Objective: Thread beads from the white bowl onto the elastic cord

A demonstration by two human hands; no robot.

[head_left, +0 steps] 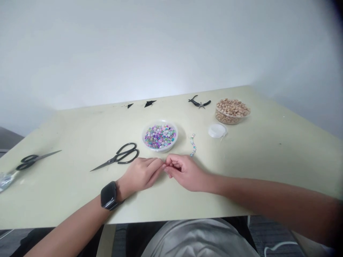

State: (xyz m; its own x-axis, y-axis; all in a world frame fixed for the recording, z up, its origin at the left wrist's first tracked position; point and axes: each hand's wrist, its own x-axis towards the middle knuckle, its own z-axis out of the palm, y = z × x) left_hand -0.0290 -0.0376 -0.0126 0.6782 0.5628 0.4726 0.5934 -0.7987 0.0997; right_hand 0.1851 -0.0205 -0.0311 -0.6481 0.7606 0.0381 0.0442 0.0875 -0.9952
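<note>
My left hand (140, 174), with a black smartwatch (109, 195) on its wrist, and my right hand (184, 173) meet fingertip to fingertip above the pale green table (241, 157). Any fine thread between those fingertips is too thin to make out. Just beyond them stands a round white bowl (160, 149) of multicoloured beads (160, 136). A short beaded strand (192, 145) lies beyond my right hand, apart from it. Black-handled scissors (118, 156) lie left of the bowl, beyond my left hand.
A second pair of scissors (32, 161) lies at the left, near crumpled foil (5, 180). Toward the back are black pliers (199, 103), a clear tub of tan beads (232, 111), a white spool (217, 130), and black scraps (149, 103). A wall (160, 46) rises behind.
</note>
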